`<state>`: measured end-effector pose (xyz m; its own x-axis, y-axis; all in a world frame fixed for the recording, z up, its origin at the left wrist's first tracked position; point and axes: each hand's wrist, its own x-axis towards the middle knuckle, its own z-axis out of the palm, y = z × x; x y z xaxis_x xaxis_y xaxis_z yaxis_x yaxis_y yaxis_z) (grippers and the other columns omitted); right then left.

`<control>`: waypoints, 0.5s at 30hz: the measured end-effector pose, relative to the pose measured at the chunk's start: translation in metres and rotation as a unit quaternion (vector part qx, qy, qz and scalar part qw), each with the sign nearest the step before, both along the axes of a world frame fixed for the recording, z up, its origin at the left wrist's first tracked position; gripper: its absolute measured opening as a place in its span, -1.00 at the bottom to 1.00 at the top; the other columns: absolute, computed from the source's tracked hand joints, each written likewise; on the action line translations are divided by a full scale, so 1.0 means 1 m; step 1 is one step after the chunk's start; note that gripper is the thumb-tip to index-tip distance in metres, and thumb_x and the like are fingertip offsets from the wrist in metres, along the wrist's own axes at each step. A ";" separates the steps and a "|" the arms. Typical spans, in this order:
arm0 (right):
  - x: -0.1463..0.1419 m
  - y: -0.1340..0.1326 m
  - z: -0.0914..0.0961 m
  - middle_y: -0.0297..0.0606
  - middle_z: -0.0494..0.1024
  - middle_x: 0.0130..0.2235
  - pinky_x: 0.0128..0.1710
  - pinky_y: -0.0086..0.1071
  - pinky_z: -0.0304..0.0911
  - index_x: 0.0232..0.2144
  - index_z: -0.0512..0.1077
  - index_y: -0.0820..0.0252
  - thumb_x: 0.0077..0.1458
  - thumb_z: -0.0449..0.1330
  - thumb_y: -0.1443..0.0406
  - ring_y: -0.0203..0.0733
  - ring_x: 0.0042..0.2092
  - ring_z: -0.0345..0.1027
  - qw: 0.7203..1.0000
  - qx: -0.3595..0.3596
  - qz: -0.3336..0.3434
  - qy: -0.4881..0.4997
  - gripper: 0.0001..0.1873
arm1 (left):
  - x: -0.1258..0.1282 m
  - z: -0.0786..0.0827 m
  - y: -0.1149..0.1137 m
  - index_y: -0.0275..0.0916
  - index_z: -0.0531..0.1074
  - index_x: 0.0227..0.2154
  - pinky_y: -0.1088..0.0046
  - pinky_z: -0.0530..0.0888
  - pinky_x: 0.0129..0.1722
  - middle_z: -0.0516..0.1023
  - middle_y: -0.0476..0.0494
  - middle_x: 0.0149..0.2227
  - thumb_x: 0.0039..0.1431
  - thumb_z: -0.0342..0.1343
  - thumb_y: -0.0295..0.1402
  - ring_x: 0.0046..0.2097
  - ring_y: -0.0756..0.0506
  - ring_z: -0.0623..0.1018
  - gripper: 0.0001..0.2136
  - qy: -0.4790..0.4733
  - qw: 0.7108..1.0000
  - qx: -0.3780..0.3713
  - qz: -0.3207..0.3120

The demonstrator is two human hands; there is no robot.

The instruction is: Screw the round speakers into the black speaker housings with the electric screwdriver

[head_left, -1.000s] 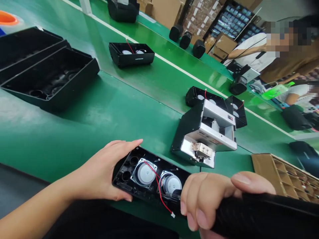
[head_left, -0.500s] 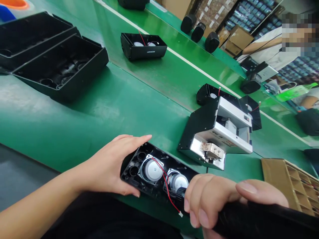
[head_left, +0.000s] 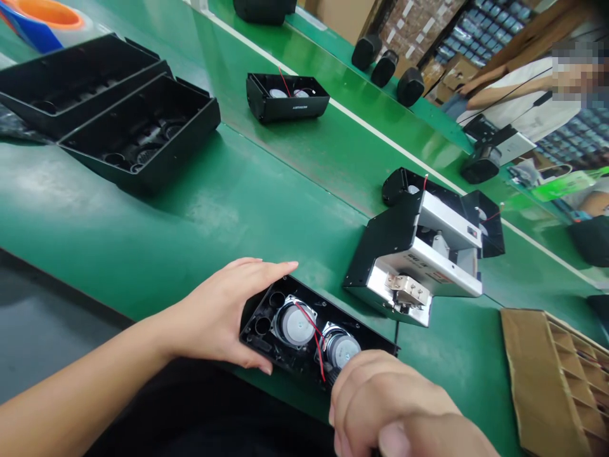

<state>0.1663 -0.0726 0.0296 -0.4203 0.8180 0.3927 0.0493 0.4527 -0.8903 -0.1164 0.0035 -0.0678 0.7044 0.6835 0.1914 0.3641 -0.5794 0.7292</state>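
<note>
My left hand (head_left: 233, 308) grips the left end of a black speaker housing (head_left: 259, 362), thumb on the far edge and fingers on the near side. Inside the housing sit two round speaker drivers, the left driver (head_left: 295, 322) and the right driver (head_left: 343, 349). A red wire (head_left: 320, 355) runs across between them. My right hand (head_left: 390, 400) is closed around a black electric screwdriver (head_left: 333, 377). Only its ribbed front collar shows, close to the right driver. The hand covers the tool's body, its tip and the housing's lower right part.
A silver and black screw feeder machine (head_left: 394, 266) stands just beyond the housing. At right is a cardboard divider box (head_left: 537, 374). Empty black housings (head_left: 157, 146) lie at upper left; a housing with drivers (head_left: 288, 101) sits farther back. A person (head_left: 518, 95) is across the bench.
My right hand has moved left and turned more upright, so the screwdriver's body has gone from view. The housing stays in my left hand. The whole view has shifted slightly.
</note>
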 end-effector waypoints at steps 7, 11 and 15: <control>-0.012 0.001 0.000 -0.22 0.76 -0.22 -0.09 -0.06 0.67 -0.09 0.61 0.00 0.39 0.40 -0.01 -0.04 -0.21 0.69 0.997 0.034 -0.032 -0.056 -0.73 | 0.000 -0.003 0.000 0.25 -0.12 0.66 -0.33 0.30 0.55 0.41 -0.24 0.57 0.02 0.57 0.30 0.46 -0.52 0.54 0.30 0.001 1.000 0.009 0.000; -0.006 -0.015 -0.010 -0.23 0.76 -0.26 -0.13 -0.11 0.68 -0.04 0.60 0.04 0.48 0.31 0.15 -0.09 -0.26 0.69 0.997 0.052 -0.012 -0.047 -0.86 | 0.000 -0.002 0.001 0.30 -0.12 0.66 -0.27 0.40 0.50 0.41 -0.21 0.58 0.00 0.58 0.32 0.46 -0.51 0.54 0.31 0.000 1.000 0.012 0.003; -0.002 -0.030 -0.020 -0.22 0.75 -0.32 -0.16 -0.21 0.68 0.05 0.54 0.16 0.56 0.06 0.40 -0.17 -0.31 0.68 0.997 0.079 -0.008 -0.001 -0.74 | -0.002 -0.006 -0.001 0.29 -0.14 0.67 -0.30 0.28 0.59 0.38 -0.19 0.59 0.00 0.59 0.31 0.49 -0.51 0.50 0.33 0.007 1.000 0.004 0.005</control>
<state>0.1640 -0.1022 0.0092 -0.4087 0.7528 0.5160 0.0582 0.5858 -0.8084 -0.1184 0.0028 -0.0734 0.7006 0.6886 0.1872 0.3800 -0.5821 0.7189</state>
